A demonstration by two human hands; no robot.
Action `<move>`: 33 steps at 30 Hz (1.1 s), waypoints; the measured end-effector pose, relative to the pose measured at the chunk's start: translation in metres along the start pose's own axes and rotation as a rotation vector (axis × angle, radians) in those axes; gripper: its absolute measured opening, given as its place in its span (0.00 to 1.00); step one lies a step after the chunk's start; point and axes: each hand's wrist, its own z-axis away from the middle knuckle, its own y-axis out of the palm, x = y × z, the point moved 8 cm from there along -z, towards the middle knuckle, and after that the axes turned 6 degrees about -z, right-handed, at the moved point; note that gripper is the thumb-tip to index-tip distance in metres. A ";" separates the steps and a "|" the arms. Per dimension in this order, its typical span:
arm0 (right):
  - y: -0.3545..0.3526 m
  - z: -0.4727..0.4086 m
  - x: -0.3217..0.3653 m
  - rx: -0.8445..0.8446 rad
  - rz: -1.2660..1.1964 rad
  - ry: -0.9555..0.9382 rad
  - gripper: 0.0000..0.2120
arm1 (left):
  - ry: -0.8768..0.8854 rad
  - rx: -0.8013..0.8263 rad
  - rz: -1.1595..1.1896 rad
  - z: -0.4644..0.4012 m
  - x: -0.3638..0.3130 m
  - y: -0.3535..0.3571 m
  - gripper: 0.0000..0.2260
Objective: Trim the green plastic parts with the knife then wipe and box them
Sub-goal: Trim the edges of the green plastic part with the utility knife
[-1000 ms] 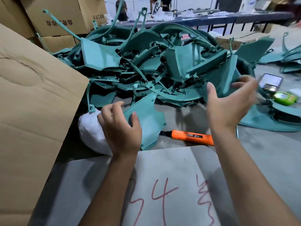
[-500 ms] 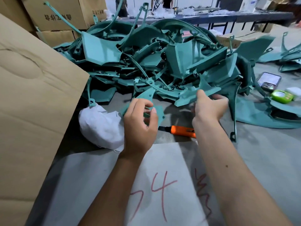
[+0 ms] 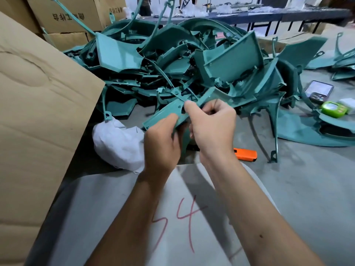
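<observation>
Your left hand [image 3: 161, 143] grips the near end of a green plastic part [image 3: 167, 112], fingers curled over its edge, while your right hand [image 3: 213, 129] pinches the same part further up, thumb on top. You hold it raised just in front of the pile of green parts [image 3: 192, 64]; where the part ends behind your right hand is hard to make out against the pile.

Below your hands the orange knife [image 3: 245, 154] lies on the grey table [image 3: 311, 185], its blade end hidden by your right wrist. The white cloth [image 3: 117, 143] sits just left of your left hand, partly tucked behind it.

The cardboard box [image 3: 38, 104] at your left is cut off by the frame; its inside cannot be seen. A phone [image 3: 319, 91] and a small green device [image 3: 334, 108] lie at the right, near more green parts.
</observation>
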 end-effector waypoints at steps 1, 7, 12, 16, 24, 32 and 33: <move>0.003 0.000 0.005 0.087 0.022 -0.046 0.20 | -0.007 -0.013 0.028 -0.001 0.004 -0.006 0.13; -0.016 0.001 0.028 0.128 0.501 -0.674 0.19 | -0.646 -0.143 0.748 -0.003 0.064 -0.020 0.03; -0.048 -0.035 -0.031 0.187 0.918 -0.346 0.19 | -0.954 -0.342 1.178 0.006 0.107 -0.037 0.08; -0.040 -0.031 -0.069 0.542 1.284 -0.099 0.24 | -0.997 -0.262 1.390 0.010 0.104 -0.028 0.10; -0.047 -0.035 -0.047 0.389 1.149 -0.209 0.18 | -0.875 0.010 1.105 0.018 0.085 -0.010 0.21; -0.030 -0.008 -0.009 0.163 0.862 -0.567 0.22 | -0.972 -0.364 1.084 0.036 0.096 -0.016 0.11; -0.030 -0.005 -0.009 0.117 0.879 -0.554 0.22 | -0.974 -0.400 1.078 0.037 0.097 -0.019 0.10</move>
